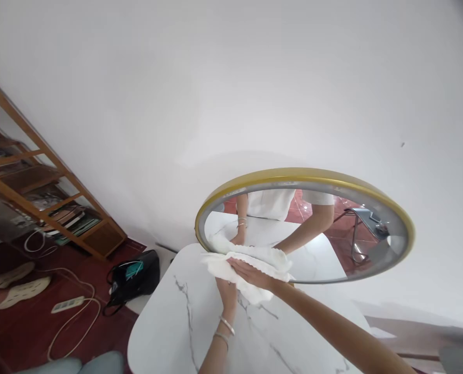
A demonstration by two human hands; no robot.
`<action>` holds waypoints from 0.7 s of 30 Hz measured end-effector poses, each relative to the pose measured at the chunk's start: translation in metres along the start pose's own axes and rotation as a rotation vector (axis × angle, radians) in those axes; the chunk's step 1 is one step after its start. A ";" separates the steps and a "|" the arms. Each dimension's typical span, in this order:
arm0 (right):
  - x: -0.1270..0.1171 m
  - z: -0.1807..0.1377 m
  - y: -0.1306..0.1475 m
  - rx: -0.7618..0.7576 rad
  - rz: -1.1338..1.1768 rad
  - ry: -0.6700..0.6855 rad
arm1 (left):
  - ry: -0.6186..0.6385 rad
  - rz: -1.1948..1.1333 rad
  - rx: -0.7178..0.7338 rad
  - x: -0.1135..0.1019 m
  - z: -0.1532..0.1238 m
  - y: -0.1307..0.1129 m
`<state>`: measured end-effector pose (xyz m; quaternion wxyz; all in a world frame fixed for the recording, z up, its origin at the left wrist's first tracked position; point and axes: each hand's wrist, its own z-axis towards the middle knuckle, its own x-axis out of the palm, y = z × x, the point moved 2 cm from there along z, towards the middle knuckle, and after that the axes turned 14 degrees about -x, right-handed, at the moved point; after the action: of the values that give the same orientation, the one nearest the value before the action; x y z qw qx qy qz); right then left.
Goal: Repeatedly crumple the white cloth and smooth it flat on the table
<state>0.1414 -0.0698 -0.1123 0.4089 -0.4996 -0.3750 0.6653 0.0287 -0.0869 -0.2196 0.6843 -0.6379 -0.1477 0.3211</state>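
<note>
plainly, in the head view, the cloth (270, 265) lay bunched against the mirror (303, 226) at lower left, right hand (252, 272) flat on it, left hand (226, 291) partly hidden (i couldn't tell either's grip); most glass was uncovered, finished portion unclear.

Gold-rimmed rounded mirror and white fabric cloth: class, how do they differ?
The gold-rimmed rounded mirror is shiny and reflective; the white fabric cloth looks matte. The mirror is larger, the cloth smaller. The mirror's outline is smooth; the cloth is crumpled.
</note>
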 end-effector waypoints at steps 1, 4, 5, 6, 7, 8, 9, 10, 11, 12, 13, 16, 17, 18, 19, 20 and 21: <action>-0.001 0.000 -0.001 0.008 0.064 -0.016 | 0.002 -0.035 -0.045 0.001 0.000 -0.002; -0.003 0.002 -0.014 0.131 0.431 -0.085 | -0.115 -0.090 -0.113 -0.003 0.008 -0.019; -0.004 0.005 -0.020 0.174 0.509 -0.099 | -0.173 -0.095 -0.115 -0.006 0.013 -0.030; -0.004 0.008 -0.028 0.217 0.549 -0.098 | -0.231 -0.100 -0.106 -0.010 0.019 -0.044; -0.004 0.012 -0.037 0.263 0.555 -0.092 | -0.290 -0.114 -0.082 -0.015 0.026 -0.061; -0.005 0.016 -0.047 0.316 0.528 -0.096 | -0.339 -0.125 -0.049 -0.019 0.033 -0.082; -0.006 0.021 -0.060 0.382 0.473 -0.119 | -0.387 -0.159 0.015 -0.023 0.041 -0.106; -0.009 0.026 -0.074 0.466 0.399 -0.161 | -0.421 -0.200 0.105 -0.026 0.048 -0.133; -0.012 0.031 -0.090 0.561 0.304 -0.222 | -0.429 -0.235 0.197 -0.028 0.055 -0.162; -0.016 0.037 -0.107 0.654 0.199 -0.292 | -0.419 -0.256 0.280 -0.030 0.062 -0.189; -0.020 0.042 -0.123 0.753 0.111 -0.343 | -0.395 -0.250 0.363 -0.031 0.069 -0.216; -0.029 0.060 -0.165 0.956 -0.007 -0.390 | -0.243 -0.258 0.490 -0.034 0.087 -0.269; -0.030 0.066 -0.175 0.966 0.006 -0.370 | -0.187 -0.274 0.478 -0.036 0.092 -0.275; -0.030 0.073 -0.181 0.942 0.041 -0.336 | -0.137 -0.297 0.441 -0.039 0.097 -0.275; -0.030 0.079 -0.184 0.890 0.090 -0.298 | -0.101 -0.325 0.387 -0.042 0.101 -0.270; -0.028 0.086 -0.185 0.817 0.149 -0.261 | -0.080 -0.358 0.330 -0.045 0.104 -0.259; -0.025 0.092 -0.182 0.730 0.213 -0.229 | -0.072 -0.391 0.275 -0.048 0.107 -0.245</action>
<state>0.0874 -0.0310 0.0818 0.4438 -0.2799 -0.1032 0.8450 -0.0114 -0.0293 0.0430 0.8081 -0.4861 -0.2477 0.2220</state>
